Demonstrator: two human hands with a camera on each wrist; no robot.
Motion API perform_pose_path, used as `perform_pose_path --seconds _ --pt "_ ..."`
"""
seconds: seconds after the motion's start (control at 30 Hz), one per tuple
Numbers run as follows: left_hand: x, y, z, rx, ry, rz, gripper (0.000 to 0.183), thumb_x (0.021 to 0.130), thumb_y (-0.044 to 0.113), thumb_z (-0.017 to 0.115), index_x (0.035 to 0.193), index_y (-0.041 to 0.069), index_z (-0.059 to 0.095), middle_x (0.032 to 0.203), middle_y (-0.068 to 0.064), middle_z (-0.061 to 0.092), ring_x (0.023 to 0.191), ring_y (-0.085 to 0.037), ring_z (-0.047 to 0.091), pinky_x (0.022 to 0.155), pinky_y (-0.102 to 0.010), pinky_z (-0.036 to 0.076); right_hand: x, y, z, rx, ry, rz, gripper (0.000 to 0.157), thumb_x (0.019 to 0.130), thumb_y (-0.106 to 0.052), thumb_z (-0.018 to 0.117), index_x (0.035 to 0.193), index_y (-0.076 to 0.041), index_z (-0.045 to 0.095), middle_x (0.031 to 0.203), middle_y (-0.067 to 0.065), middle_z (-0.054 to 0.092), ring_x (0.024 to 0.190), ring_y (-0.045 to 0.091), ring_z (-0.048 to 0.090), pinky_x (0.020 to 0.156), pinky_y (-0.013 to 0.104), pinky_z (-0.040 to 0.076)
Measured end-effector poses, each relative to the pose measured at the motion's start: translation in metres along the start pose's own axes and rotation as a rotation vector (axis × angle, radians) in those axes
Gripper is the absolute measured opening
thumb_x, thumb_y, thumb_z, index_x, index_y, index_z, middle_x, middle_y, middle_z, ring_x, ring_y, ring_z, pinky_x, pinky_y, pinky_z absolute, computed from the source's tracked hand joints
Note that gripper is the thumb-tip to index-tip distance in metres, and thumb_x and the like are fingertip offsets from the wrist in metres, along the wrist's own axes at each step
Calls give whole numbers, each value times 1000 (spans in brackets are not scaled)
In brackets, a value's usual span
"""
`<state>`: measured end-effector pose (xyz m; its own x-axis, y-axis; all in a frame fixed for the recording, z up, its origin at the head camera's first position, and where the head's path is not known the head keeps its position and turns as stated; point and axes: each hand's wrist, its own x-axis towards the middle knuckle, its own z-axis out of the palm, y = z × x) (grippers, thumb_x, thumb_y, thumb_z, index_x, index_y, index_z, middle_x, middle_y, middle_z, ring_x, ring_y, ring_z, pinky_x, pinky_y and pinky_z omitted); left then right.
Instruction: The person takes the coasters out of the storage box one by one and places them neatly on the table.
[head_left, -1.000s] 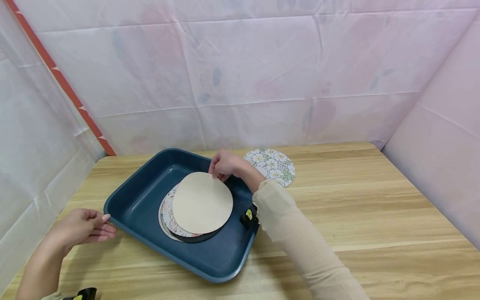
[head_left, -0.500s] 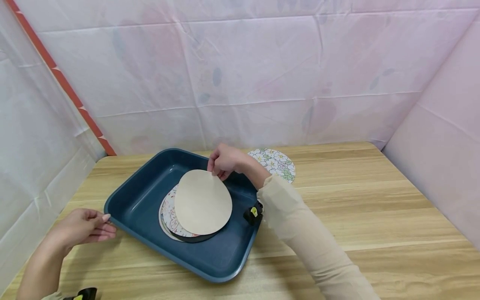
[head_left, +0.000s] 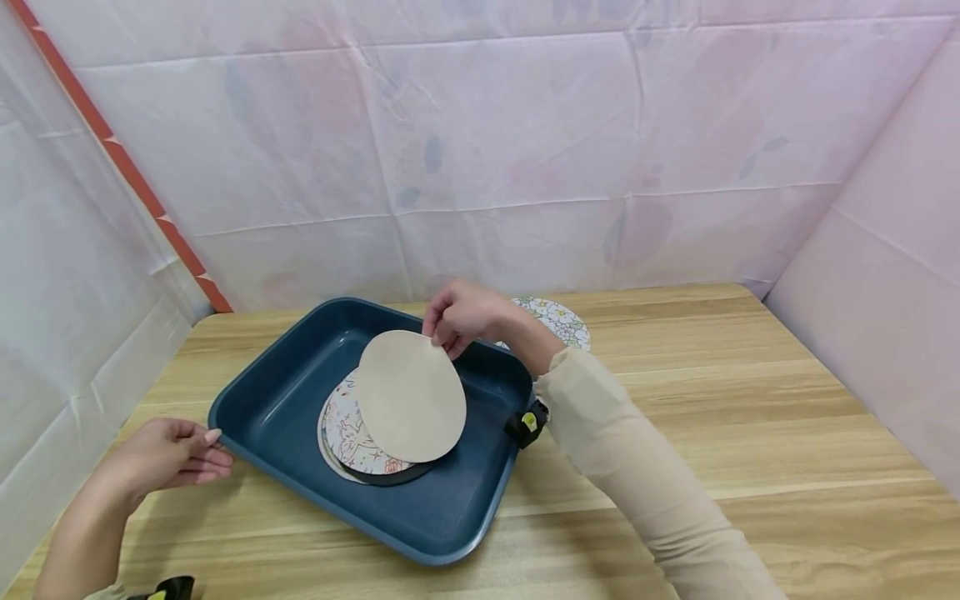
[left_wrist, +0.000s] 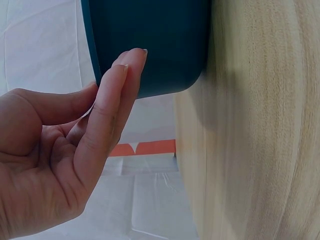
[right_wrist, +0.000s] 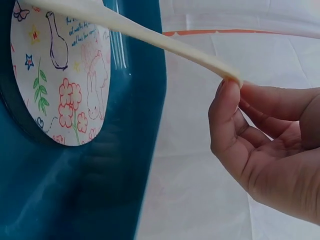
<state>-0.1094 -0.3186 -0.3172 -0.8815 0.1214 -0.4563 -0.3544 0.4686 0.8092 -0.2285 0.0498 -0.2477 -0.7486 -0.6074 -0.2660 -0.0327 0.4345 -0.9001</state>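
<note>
My right hand (head_left: 467,318) pinches the plain cream mat (head_left: 411,400) by its upper-right edge, thumb against fingers. The mat is round, so it has no long axis; it hangs tilted, down and left from my fingertips, near the middle of the head view, over the pile in the blue tray (head_left: 453,518). Whether its low edge touches the pile I can't tell. My right hand is nearer; my left, at frame left (head_left: 168,454), pinches the tray's left corner. Inside lie a doodled mat (head_left: 351,429) and, under it, a black one (head_left: 388,479). A flowered mat (head_left: 558,321) lies on the table (head_left: 735,400), behind my right wrist.
</note>
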Motion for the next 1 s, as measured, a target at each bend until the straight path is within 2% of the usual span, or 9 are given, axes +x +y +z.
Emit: perform_pose_path --seconds 0.43,1.0 --pt "1 -1 -2 -5 -8 7 28 99 2 30 97 -18 49 83 -17 66 74 -20 66 69 -33 56 -13 2 -19 90 33 -11 9 84 11 50 85 9 59 75 13 58 57 22 55 59 34 55" --pt "1 -2 -3 -16 -18 12 27 99 2 30 96 -18 49 83 -17 66 74 -21 66 69 -34 56 -35 0 -38 152 75 -40 7 83 12 50 87 11 56 73 12 55 60 21 54 59 35 55"
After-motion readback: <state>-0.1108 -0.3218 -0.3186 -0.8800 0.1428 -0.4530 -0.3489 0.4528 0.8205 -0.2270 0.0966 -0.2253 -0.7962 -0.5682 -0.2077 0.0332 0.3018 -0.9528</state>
